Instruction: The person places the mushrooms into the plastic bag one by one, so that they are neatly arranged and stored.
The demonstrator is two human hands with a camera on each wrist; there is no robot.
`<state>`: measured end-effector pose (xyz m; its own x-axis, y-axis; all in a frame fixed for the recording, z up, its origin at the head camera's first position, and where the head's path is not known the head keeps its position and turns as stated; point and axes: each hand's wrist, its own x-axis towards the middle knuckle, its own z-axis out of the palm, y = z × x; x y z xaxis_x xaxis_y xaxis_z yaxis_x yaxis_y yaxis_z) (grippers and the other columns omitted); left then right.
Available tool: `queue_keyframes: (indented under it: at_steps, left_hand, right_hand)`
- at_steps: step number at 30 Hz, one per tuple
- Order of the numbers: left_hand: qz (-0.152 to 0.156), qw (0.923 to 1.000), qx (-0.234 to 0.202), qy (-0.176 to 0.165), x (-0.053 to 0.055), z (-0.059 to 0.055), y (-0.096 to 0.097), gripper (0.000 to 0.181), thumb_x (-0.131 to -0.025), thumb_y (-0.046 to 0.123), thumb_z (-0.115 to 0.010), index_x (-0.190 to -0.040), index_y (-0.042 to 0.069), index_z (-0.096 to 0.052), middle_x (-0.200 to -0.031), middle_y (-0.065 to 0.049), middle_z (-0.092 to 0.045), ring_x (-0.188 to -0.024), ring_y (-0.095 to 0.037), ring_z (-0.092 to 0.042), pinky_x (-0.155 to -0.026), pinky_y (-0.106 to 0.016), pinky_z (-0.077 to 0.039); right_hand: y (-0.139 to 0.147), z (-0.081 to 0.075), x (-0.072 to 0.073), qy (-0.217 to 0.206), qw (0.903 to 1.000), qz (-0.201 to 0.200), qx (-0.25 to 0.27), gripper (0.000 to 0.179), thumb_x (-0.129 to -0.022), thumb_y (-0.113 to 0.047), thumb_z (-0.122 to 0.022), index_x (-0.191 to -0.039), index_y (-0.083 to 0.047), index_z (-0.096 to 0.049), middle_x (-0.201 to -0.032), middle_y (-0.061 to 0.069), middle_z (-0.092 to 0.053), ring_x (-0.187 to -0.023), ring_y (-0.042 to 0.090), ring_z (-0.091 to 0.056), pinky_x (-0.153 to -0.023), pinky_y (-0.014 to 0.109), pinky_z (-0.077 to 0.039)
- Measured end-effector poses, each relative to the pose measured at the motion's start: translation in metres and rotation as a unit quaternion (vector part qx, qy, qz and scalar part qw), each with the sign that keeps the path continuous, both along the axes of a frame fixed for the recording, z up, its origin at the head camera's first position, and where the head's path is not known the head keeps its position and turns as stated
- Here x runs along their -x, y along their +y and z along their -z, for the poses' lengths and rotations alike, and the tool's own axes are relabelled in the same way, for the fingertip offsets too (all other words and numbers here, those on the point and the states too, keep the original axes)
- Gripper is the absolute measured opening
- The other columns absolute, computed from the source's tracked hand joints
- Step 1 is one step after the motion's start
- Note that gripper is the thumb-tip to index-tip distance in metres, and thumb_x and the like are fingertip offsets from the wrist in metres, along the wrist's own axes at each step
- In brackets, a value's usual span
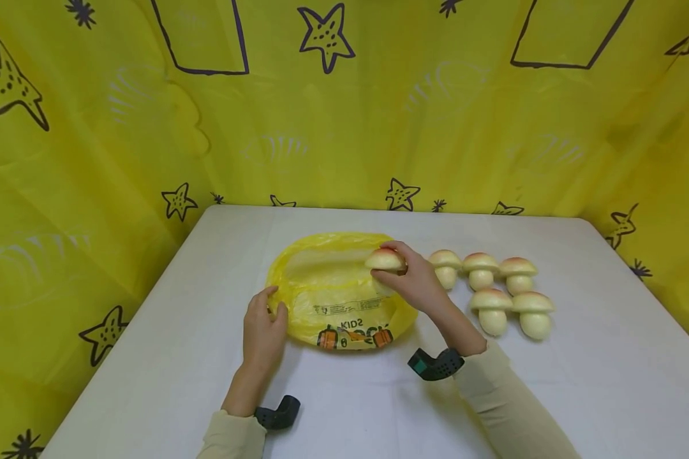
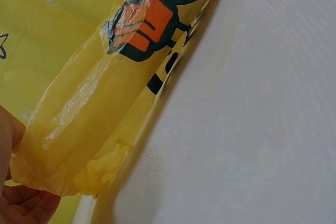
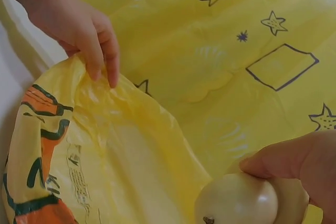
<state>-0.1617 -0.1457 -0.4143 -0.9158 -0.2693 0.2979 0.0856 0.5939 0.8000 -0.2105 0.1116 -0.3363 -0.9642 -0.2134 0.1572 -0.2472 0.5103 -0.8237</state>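
A yellow plastic bag (image 1: 344,296) with printed letters and orange figures lies with its mouth spread wide on the table. My left hand (image 1: 264,328) pinches the bag's left rim between thumb and fingers; the left wrist view shows the bag's side (image 2: 100,108) stretching away from that grip. Over the bag's right side, my right hand (image 1: 410,277) holds a toy mushroom (image 1: 386,260) by its red-tinged cap. The right wrist view shows the pale rounded end of that mushroom (image 3: 236,200) beside the bag's rim. The inside of the bag looks pale.
Several more toy mushrooms (image 1: 492,310) with cream stems and reddish caps lie in two rows right of the bag, close to my right forearm. The white table (image 1: 344,408) ends at the back against a yellow patterned curtain (image 1: 344,127), which also hangs at both sides.
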Motion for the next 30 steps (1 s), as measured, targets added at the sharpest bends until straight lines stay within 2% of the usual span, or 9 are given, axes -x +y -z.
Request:
queue_keyframes:
  at_steps: [5,14,19,23,30]
  left_hand:
    - [0.001,1.0,0.001,0.002,0.0,-0.001,0.0,0.037,-0.088,0.01,-0.052,-0.121,-0.004,-0.052,-0.12,-0.021,-0.05,-0.094,-0.03,-0.049,-0.079,-0.042,-0.041]
    - [-0.002,1.0,0.005,0.006,0.001,-0.001,-0.001,0.036,-0.088,0.01,-0.053,-0.121,-0.004,-0.052,-0.119,-0.021,-0.051,-0.093,-0.029,-0.049,-0.078,-0.041,-0.04]
    - [-0.005,0.9999,0.003,0.011,0.001,0.0,0.0,0.036,-0.087,0.009,-0.054,-0.12,-0.004,-0.053,-0.118,-0.022,-0.051,-0.094,-0.032,-0.05,-0.08,-0.044,-0.041]
    - [-0.004,0.9999,0.004,0.01,0.001,0.001,0.0,0.037,-0.086,0.011,-0.053,-0.12,-0.004,-0.052,-0.119,-0.022,-0.05,-0.105,-0.033,-0.049,-0.086,-0.046,-0.039]
    - [0.0,0.9996,0.018,0.024,0.003,0.003,-0.001,0.036,-0.085,0.009,-0.055,-0.118,-0.005,-0.053,-0.116,-0.023,-0.052,-0.107,-0.036,-0.048,-0.089,-0.046,-0.037]
  right_hand:
    - [-0.011,0.002,0.005,-0.01,0.9999,-0.003,0.0,0.049,-0.081,-0.027,-0.069,-0.125,-0.014,-0.051,-0.109,0.01,-0.058,-0.084,0.024,-0.052,-0.064,0.032,-0.043]
    - [-0.045,0.009,0.023,-0.032,0.9989,-0.033,0.005,0.048,-0.081,-0.023,-0.069,-0.124,-0.011,-0.052,-0.113,0.009,-0.057,-0.093,0.026,-0.052,-0.074,0.039,-0.044]
    - [-0.059,0.011,0.029,-0.052,0.9979,-0.033,0.018,0.048,-0.08,-0.022,-0.071,-0.123,-0.011,-0.054,-0.11,0.011,-0.056,-0.092,0.026,-0.053,-0.071,0.038,-0.046]
    - [-0.068,0.017,0.035,-0.075,0.9962,-0.037,0.027,0.046,-0.079,-0.021,-0.071,-0.121,-0.011,-0.055,-0.106,0.012,-0.056,-0.089,0.026,-0.053,-0.066,0.035,-0.047]
    - [-0.081,0.027,0.04,-0.084,0.9955,-0.026,0.034,0.046,-0.077,-0.022,-0.073,-0.119,-0.01,-0.057,-0.107,0.011,-0.057,-0.089,0.024,-0.054,-0.07,0.034,-0.046]
